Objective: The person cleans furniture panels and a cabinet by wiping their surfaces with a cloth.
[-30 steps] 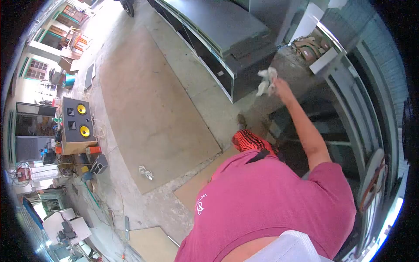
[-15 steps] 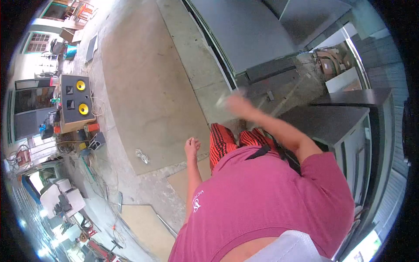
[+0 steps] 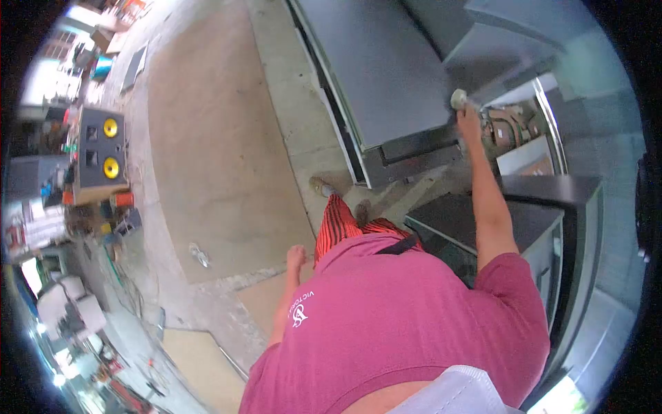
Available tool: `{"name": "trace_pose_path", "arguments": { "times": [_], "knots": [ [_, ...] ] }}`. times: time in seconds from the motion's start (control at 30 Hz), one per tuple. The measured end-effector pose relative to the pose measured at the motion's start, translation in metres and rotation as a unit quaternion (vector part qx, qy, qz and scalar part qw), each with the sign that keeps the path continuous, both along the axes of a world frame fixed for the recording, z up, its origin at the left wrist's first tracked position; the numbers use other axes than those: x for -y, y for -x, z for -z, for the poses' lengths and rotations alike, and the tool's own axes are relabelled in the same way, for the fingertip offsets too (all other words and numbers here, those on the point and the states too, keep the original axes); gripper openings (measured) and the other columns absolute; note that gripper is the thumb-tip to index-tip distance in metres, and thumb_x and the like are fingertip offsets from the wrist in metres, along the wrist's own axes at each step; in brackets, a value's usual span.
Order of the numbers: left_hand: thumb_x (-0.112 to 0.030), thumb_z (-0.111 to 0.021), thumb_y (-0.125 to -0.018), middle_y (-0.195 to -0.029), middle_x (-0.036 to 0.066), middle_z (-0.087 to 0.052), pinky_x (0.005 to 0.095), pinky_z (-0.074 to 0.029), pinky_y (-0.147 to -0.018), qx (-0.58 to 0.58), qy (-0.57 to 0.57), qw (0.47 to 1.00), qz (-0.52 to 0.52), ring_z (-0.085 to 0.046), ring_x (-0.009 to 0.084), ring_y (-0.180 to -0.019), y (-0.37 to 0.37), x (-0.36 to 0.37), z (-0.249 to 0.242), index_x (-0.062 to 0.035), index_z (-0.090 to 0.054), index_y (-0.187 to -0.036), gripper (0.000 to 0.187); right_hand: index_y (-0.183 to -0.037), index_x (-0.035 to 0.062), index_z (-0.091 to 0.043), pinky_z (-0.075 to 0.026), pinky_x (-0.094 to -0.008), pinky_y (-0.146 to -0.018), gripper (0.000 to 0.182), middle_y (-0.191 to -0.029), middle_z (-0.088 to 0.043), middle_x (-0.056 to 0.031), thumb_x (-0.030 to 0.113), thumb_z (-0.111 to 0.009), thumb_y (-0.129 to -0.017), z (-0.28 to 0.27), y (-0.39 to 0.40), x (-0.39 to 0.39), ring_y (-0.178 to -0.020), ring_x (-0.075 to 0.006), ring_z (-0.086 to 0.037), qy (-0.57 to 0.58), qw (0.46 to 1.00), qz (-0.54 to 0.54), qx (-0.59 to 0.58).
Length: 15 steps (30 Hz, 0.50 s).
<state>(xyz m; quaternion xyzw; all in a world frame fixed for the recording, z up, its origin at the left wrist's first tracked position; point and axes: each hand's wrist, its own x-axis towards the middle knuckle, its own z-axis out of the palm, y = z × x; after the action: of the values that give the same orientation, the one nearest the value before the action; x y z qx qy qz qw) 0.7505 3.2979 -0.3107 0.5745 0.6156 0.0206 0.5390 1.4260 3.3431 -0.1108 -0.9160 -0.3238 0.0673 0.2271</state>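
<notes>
Cloth [image 3: 458, 99] gripped in right hand [image 3: 469, 121] (folds blurred); left hand [image 3: 296, 257] indistinct, closure unclear.

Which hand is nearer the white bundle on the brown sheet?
Left. The left hand appears right of the white bundle; the right hand, much farther right, is near the grey panel.

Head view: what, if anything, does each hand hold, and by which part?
The right hand holds a pale, cloth-like bundle by its near edge; the left hand shows nothing held.

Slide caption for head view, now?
Right hand holds a pale wad near a large grey panel; left hand beside striped trousers.
</notes>
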Motion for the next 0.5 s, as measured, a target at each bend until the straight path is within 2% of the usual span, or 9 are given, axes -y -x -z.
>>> {"name": "trace_pose_path", "arguments": {
  "times": [0.03, 0.1, 0.17, 0.2, 0.27, 0.3, 0.37, 0.4, 0.5],
  "knots": [
    [-0.024, -0.051, -0.085, -0.073, 0.009, -0.061, 0.0306, -0.047, -0.047, -0.013, 0.096, 0.986, -0.137, -0.059, 0.0162, -0.056, -0.01, -0.015, -0.01, -0.0008, -0.06, -0.092, 0.026, -0.12, 0.0011, -0.044, -0.039, -0.0451, -0.089, 0.042, -0.117, -0.049, -0.024, 0.013, -0.051, -0.08, 0.018, 0.023, -0.006, -0.107, -0.04, -0.047, -0.041, 0.992, -0.069, 0.094],
    [-0.024, -0.051, -0.086, -0.075, 0.009, -0.061, 0.0298, -0.047, -0.048, 0.013, 0.078, 0.981, -0.178, -0.059, 0.0157, -0.057, -0.023, -0.037, -0.016, -0.0009, -0.059, -0.095, 0.027, -0.116, -0.0057, -0.045, -0.033, -0.0454, -0.097, 0.04, -0.12, -0.046, -0.0253, 0.01, -0.049, -0.079, 0.022, 0.106, -0.031, -0.112, -0.041, -0.043, -0.152, 0.957, -0.182, 0.164],
    [-0.025, -0.051, -0.086, -0.076, 0.009, -0.062, 0.029, -0.047, -0.048, 0.026, 0.069, 0.976, -0.207, -0.059, 0.0152, -0.058, -0.023, -0.047, -0.032, -0.001, -0.058, -0.098, 0.028, -0.11, -0.0042, -0.049, -0.028, -0.0462, -0.099, 0.032, -0.115, -0.05, -0.024, 0.01, -0.046, -0.081, -0.001, 0.213, -0.04, -0.114, -0.0403, -0.041, -0.09, 0.925, -0.365, 0.055],
    [-0.025, -0.051, -0.087, -0.078, 0.009, -0.062, 0.028, -0.047, -0.049, 0.036, 0.076, 0.97, -0.226, -0.06, 0.0148, -0.059, -0.034, -0.056, -0.043, -0.001, -0.056, -0.101, 0.028, -0.107, -0.0004, -0.051, -0.035, -0.0448, -0.094, 0.028, -0.11, -0.055, -0.0206, 0.012, -0.044, -0.083, 0.022, 0.248, -0.039, -0.109, -0.0377, -0.047, -0.113, 0.884, -0.453, -0.004],
    [-0.025, -0.051, -0.088, -0.08, 0.009, -0.062, 0.027, -0.047, -0.05, 0.05, 0.078, 0.963, -0.254, -0.06, 0.0144, -0.06, -0.049, -0.071, -0.049, -0.001, -0.055, -0.104, 0.029, -0.106, 0.0049, -0.054, -0.045, -0.0409, -0.083, 0.027, -0.103, -0.058, -0.0165, 0.012, -0.051, -0.081, -0.028, 0.31, -0.038, -0.096, -0.0342, -0.056, -0.08, 0.839, -0.487, -0.23],
    [-0.024, -0.051, -0.088, -0.082, 0.01, -0.062, 0.0266, -0.047, -0.05, 0.046, 0.071, 0.966, -0.245, -0.06, 0.0148, -0.061, -0.05, -0.075, -0.048, -0.0008, -0.055, -0.105, 0.029, -0.106, 0.0061, -0.055, -0.047, -0.04, -0.08, 0.027, -0.102, -0.059, -0.0158, 0.012, -0.053, -0.08, -0.04, 0.319, -0.04, -0.092, -0.0336, -0.058, -0.108, 0.811, -0.497, -0.289],
    [-0.024, -0.05, -0.088, -0.083, 0.01, -0.063, 0.0261, -0.047, -0.051, 0.041, 0.067, 0.965, -0.249, -0.06, 0.0151, -0.062, -0.054, -0.078, -0.051, -0.0005, -0.054, -0.106, 0.03, -0.107, 0.0056, -0.055, -0.046, -0.041, -0.082, 0.029, -0.103, -0.058, -0.0161, 0.012, -0.056, -0.079, -0.062, 0.292, -0.048, -0.094, -0.0346, -0.057, -0.046, 0.862, -0.421, -0.278],
    [-0.024, -0.05, -0.088, -0.084, 0.01, -0.063, 0.0258, -0.047, -0.051, 0.054, 0.057, 0.964, -0.255, -0.06, 0.0149, -0.062, -0.058, -0.078, -0.06, -0.0002, -0.054, -0.106, 0.03, -0.106, 0.0054, -0.055, -0.046, -0.0415, -0.082, 0.027, -0.101, -0.059, -0.0166, 0.013, -0.056, -0.08, -0.068, 0.259, -0.052, -0.094, -0.0355, -0.056, -0.128, 0.874, -0.415, -0.215],
    [-0.023, -0.05, -0.088, -0.081, 0.011, -0.063, 0.0263, -0.048, -0.053, 0.058, 0.047, 0.96, -0.269, -0.06, 0.0151, -0.062, -0.049, -0.069, -0.065, 0.0003, -0.055, -0.104, 0.029, -0.11, 0.0025, -0.053, -0.044, -0.0393, -0.085, 0.03, -0.103, -0.059, -0.0166, 0.02, -0.053, -0.085, -0.064, 0.133, -0.041, -0.097, -0.0321, -0.056, -0.108, 0.979, -0.174, -0.008]
  ]
}}
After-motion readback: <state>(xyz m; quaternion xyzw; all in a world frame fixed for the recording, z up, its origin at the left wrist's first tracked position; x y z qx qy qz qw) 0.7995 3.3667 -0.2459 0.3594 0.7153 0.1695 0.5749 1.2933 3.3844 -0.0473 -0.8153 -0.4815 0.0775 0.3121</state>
